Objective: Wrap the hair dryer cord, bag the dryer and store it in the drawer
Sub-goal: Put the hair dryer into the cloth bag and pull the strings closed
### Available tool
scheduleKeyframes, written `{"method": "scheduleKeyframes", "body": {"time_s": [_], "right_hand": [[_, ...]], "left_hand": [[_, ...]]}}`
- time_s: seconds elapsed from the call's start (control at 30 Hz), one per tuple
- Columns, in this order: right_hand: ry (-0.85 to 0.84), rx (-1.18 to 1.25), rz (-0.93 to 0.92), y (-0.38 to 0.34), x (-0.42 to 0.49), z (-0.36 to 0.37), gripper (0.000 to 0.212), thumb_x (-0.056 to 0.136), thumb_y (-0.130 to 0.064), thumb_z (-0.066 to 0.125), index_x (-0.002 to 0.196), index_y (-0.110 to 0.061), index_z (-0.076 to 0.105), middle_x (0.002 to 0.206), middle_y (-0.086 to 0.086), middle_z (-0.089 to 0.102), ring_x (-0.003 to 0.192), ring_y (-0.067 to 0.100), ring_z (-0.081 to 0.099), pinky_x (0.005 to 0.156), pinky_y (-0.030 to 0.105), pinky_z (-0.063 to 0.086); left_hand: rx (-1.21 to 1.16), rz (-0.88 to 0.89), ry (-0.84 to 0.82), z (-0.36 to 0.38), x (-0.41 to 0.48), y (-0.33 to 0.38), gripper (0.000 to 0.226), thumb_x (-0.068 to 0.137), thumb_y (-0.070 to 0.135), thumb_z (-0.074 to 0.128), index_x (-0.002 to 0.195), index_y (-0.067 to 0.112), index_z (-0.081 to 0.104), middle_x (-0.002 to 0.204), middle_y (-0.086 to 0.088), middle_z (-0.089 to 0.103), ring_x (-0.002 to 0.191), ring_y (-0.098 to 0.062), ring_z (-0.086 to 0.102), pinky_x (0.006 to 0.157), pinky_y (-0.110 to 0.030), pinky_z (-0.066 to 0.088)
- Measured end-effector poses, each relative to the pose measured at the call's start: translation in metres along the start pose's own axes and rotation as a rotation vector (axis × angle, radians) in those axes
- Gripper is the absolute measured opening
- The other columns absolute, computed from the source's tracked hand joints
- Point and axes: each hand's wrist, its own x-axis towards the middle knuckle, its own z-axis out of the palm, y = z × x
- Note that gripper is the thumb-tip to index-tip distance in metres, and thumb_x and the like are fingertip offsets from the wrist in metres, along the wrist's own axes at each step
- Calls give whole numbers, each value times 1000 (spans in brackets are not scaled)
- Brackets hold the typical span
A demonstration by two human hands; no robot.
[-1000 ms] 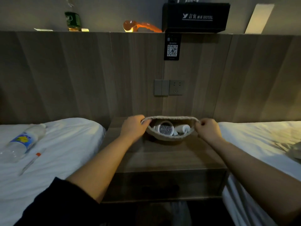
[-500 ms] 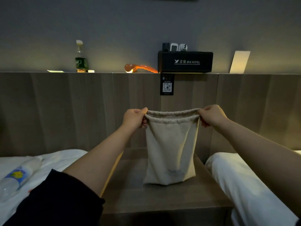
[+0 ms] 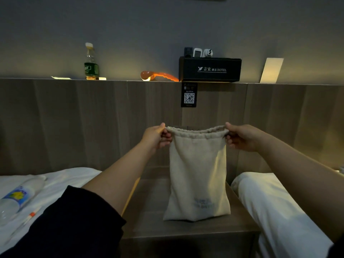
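A wood-grain headboard panel (image 3: 74,123) is seen across the whole width, with a white bed (image 3: 61,183) on the left and another white bed (image 3: 270,211) on the right, both cut off by the frame. Between them a brown nightstand (image 3: 149,220) is placed; its front is lost in shadow.

A beige drawstring bag (image 3: 197,174) is held upright over the nightstand, long axis vertical, mouth upward, its bottom resting on the top. A faint print low on the cloth cannot be read, and whatever is inside is hidden.

On the ledge a black box (image 3: 209,69) is marked "HOTEL" after Chinese characters.

The gathered rim is pinched at its left end by the left hand (image 3: 155,136) and at its right end by the right hand (image 3: 242,136), fingers curled round the cloth.

A water bottle (image 3: 18,196) with a blue and yellow label, unreadable, is laid on the left bed. A green-labelled bottle (image 3: 91,62) is stood on the ledge. A QR card (image 3: 189,96) is fixed below the box.
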Motion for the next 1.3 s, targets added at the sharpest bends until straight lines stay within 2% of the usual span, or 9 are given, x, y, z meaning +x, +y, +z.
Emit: {"method": "scheduleKeyframes", "body": {"time_s": [0.13,0.3,0.43,0.67,0.8,0.9,1.0,1.17,1.3], "right_hand": [[40,103,-24,4,-2,-2,22,96,-23,45,82,-10,55,66,4,49,61,13,47,54,25,48],[463,393,-32,13,10,-26,23,93,-16,41,73,-15,52,59,-1,41,49,12,39,44,25,36],[681,512,-55,27,15,-26,11,91,-22,52,89,-14,59,64,0,51,53,10,48,51,24,43],[483,522,-205,24,4,-2,28,96,-14,39,73,-8,54,72,10,58,62,16,58,60,27,49],[280,591,-235,29,7,9,27,98,-15,34,100,2,53,90,15,60,73,18,61,65,30,51],[150,641,-232,30,9,12,28,99,-17,31,99,4,51,94,18,59,79,21,61,67,30,53],[23,608,-251,30,11,17,32,99,-15,30,87,4,53,86,16,56,68,18,55,65,26,54],[-66,675,-246,31,7,20,31,97,-12,30,82,3,52,80,16,52,66,19,48,75,30,43],[-99,687,-243,37,6,13,44,96,-10,30,64,2,58,77,15,52,64,20,45,71,30,41]], "left_hand": [[-45,-34,19,-3,-1,-3,38,98,25,41,63,13,45,51,-1,57,40,-7,59,46,-21,51],[-406,-88,233,-32,4,1,33,100,16,34,68,10,44,33,0,56,31,-9,57,36,-19,48],[-530,-102,224,-37,-3,-4,35,100,18,34,66,12,40,37,-3,60,51,-18,64,53,-25,53],[-236,-110,67,-25,-8,-17,38,94,13,41,56,12,38,63,-11,69,51,-13,69,53,-25,56],[-233,-98,73,-24,-8,-20,36,92,11,41,56,11,41,55,-5,70,54,-15,69,65,-31,55],[588,-36,135,-22,-9,-26,26,85,15,49,64,6,61,56,-6,69,67,-22,67,57,-22,49],[1535,-67,-14,-9,-16,-37,39,84,30,56,118,12,57,126,-13,56,119,-31,51,97,-38,42],[1378,561,-356,45,-14,-51,68,85,23,52,145,21,22,157,-1,19,145,-24,7,117,-52,11],[1519,595,-553,86,-9,-60,68,87,37,49,147,24,18,155,0,26,146,-21,4,116,-52,1]]}}
